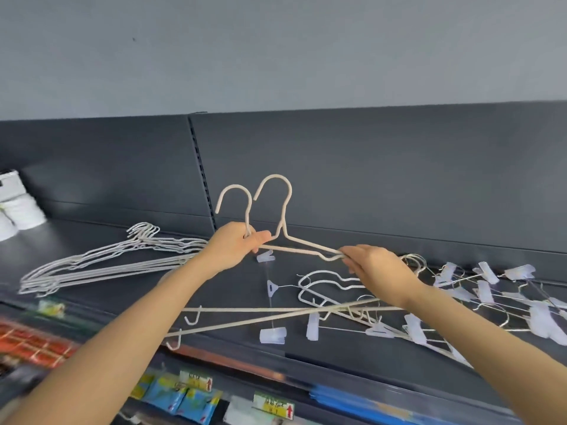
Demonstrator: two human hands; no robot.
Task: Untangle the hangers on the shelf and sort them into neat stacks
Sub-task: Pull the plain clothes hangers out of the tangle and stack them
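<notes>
The left hand (237, 246) grips the necks of 2 cream hangers (284, 216) raised above the shelf (122, 302), and the right hand (372, 266) pinches their shoulder bend. A clip hanger (265, 257) dangles beneath, seemingly snagged, so pulling could drag the tangled pile (540, 320) off the edge.

a dark grey shelf (101, 302) with a dark back panel (368, 179) carries everything. at its left end sit white packages (18, 210), blurred. right of them lies a neat stack of white wire hangers (107, 271), hooks toward the back. in the middle, cream hangers (276, 309) lie crossed, their long bars reaching the front edge, with a loose clear clip (272, 335) just beside them. further right — a tangle of clip hangers (491, 292).
</notes>
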